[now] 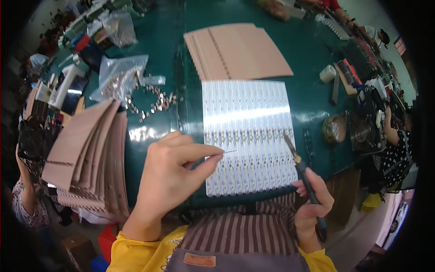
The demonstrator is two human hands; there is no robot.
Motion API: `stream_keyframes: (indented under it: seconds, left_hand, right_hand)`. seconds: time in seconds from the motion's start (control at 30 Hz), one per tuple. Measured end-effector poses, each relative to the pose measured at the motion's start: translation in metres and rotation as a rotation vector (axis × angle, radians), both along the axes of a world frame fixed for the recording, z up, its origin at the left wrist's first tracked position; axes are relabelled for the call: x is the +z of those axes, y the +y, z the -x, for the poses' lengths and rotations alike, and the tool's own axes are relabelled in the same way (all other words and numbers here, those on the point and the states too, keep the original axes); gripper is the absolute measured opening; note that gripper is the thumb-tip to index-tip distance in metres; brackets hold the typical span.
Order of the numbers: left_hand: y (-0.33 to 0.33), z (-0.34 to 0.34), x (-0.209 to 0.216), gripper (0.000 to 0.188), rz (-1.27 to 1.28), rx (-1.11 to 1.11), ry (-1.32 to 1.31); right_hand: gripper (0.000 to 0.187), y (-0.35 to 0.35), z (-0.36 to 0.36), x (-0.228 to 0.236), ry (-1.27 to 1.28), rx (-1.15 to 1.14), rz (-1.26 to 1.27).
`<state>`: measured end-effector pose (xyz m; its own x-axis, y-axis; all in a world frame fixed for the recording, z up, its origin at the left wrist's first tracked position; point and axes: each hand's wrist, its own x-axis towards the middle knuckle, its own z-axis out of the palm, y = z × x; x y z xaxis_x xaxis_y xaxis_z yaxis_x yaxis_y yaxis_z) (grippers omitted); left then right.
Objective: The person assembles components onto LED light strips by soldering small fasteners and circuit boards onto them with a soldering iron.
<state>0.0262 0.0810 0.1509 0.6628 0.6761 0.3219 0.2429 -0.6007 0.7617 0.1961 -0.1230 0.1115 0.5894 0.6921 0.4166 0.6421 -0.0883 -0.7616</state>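
A white panel of narrow circuit strips [247, 102] lies in front of me, with rows of small metallic parts across it. My left hand [165, 170] is closed in a pinch over the panel's left side, a thin solder wire [230, 151] sticking out to the right from between thumb and forefinger. In my right hand [317, 199], a soldering iron [308, 183] with a black handle is gripped like a pen at the panel's right edge. Its tip points up and left, above the right-hand strips; whether it touches them I cannot tell.
Stacked brown boards [253, 52] lie beyond the panel, and more brown boards [84, 147] pile up at left. Small metal parts [158, 102] are scattered by a clear plastic bag [120, 79]. A tape roll [334, 128] and a coiled iron stand [361, 131] sit at right. Other people work around the green table [156, 27].
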Motion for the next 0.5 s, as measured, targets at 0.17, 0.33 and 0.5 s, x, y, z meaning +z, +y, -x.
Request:
stream_keyframes:
  seconds: [0.17, 0.33, 0.5]
  left_hand:
    - [-0.02, 0.033, -0.054, 0.012, -0.003, 0.161, 0.157]
    - [-0.039, 0.045, -0.085, 0.012, -0.132, 0.321, 0.134]
    - [-0.04, 0.048, -0.1, 0.012, -0.114, 0.299, 0.114]
  right_hand:
    - [0.022, 0.01, 0.018, -0.003, -0.018, 0.222, 0.06]
    - [0.021, 0.014, 0.038, -0.021, 0.058, 0.263, 0.071]
    - [0.02, 0.022, 0.047, -0.028, 0.031, 0.33, 0.075]
